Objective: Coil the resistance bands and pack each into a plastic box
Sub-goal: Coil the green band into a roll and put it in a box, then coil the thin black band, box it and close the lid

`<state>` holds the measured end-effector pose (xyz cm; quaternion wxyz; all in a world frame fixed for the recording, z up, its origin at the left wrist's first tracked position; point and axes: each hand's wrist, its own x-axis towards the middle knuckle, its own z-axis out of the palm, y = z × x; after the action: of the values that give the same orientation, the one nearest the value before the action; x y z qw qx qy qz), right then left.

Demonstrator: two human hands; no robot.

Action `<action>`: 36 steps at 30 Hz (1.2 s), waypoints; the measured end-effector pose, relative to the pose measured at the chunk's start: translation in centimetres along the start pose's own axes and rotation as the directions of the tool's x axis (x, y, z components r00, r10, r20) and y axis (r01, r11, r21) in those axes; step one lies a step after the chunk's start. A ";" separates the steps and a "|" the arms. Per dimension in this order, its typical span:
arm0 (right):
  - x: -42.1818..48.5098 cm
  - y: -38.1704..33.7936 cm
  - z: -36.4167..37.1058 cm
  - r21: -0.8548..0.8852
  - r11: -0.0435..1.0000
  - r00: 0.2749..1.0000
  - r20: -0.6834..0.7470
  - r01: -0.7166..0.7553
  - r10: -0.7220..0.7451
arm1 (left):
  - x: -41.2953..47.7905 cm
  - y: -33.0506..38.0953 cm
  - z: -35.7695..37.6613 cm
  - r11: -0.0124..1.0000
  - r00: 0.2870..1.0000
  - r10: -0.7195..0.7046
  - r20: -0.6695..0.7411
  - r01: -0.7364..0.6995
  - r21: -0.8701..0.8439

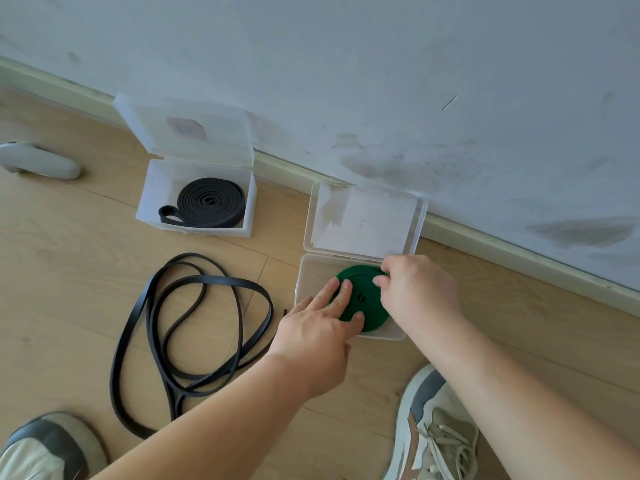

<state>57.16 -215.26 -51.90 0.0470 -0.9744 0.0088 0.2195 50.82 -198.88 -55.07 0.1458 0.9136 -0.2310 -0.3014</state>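
Observation:
A coiled green band [367,303] lies inside the right clear plastic box [308,282], whose lid [363,220] stands open against the wall. My left hand [318,327] presses flat on the coil's left side with its fingers spread. My right hand [419,289] pinches the coil's upper right edge. A second open box [152,192] to the left holds a coiled black band [207,202]. An uncoiled black band [180,327] sprawls in loose loops on the wooden floor to the left of my left hand.
The wall and its baseboard [519,251] run diagonally just behind both boxes. My shoes sit at the bottom left [45,448] and bottom right [433,427]. A white curved object [38,161] lies on the floor at the far left.

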 end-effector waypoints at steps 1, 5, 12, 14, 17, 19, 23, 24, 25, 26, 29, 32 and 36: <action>-0.7 0.4 0.4 0.072 0.995 0.998 -0.022 0.067 -0.066 | -0.1 0.0 0.0 1.000 1.000 0.000 0.006 0.000 -0.005; -3.1 1.1 2.6 0.215 0.959 0.939 0.250 0.184 -0.236 | -0.2 -1.0 0.3 0.998 0.989 0.064 -0.132 -0.066 -0.008; -2.8 1.0 4.5 0.161 0.968 0.930 0.285 0.193 -0.233 | -0.7 -2.7 1.9 0.994 0.968 -0.001 -0.252 0.027 0.101; -3.2 1.1 6.0 0.148 0.968 0.955 0.191 0.202 -0.228 | -0.3 -2.9 2.2 0.996 0.956 0.021 -0.293 0.007 0.093; -3.1 1.6 6.8 0.204 0.956 0.962 0.132 0.209 -0.238 | -0.2 -2.4 1.1 0.992 0.977 -0.011 -0.211 0.038 0.124; -2.6 1.8 6.0 0.271 0.944 0.957 0.168 0.186 -0.237 | -0.1 -2.3 0.5 0.988 0.991 -0.046 -0.128 0.064 0.143; -2.3 1.4 3.0 0.568 0.823 0.998 0.036 0.017 -0.046 | -0.1 -2.2 -1.6 0.987 0.992 -0.028 -0.126 0.047 0.151; -2.2 1.4 2.4 0.602 0.798 0.993 -0.107 0.028 0.045 | -0.3 -2.3 -2.1 0.989 0.985 -0.014 -0.173 0.040 0.146; -1.7 1.7 2.0 0.597 0.802 0.965 -0.219 0.017 0.142 | -0.4 -2.4 -2.3 0.989 0.977 -0.034 -0.213 0.064 0.135; -1.2 2.1 1.6 0.588 0.808 0.934 -0.266 -0.038 0.237 | -0.5 -2.3 -2.5 0.989 0.964 -0.064 -0.257 0.095 0.113; 0.8 2.7 0.1 0.764 0.558 0.896 0.060 -0.326 0.440 | -1.1 -1.8 -2.3 0.972 0.957 -0.235 -0.171 0.228 -0.061; 2.2 1.8 -0.5 0.886 0.154 0.858 0.359 -0.437 0.366 | -1.7 -1.4 -1.8 0.936 0.945 -0.327 -0.013 0.322 -0.141; 2.0 0.7 0.8 0.915 0.249 0.893 0.200 -0.317 0.402 | -2.8 -1.9 -1.1 0.913 0.917 -0.398 -0.011 0.395 -0.103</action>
<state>58.59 -215.85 -53.48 0.5413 -0.7486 0.3556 0.1422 50.12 -195.67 -53.67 0.1301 0.9378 -0.0234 -0.3212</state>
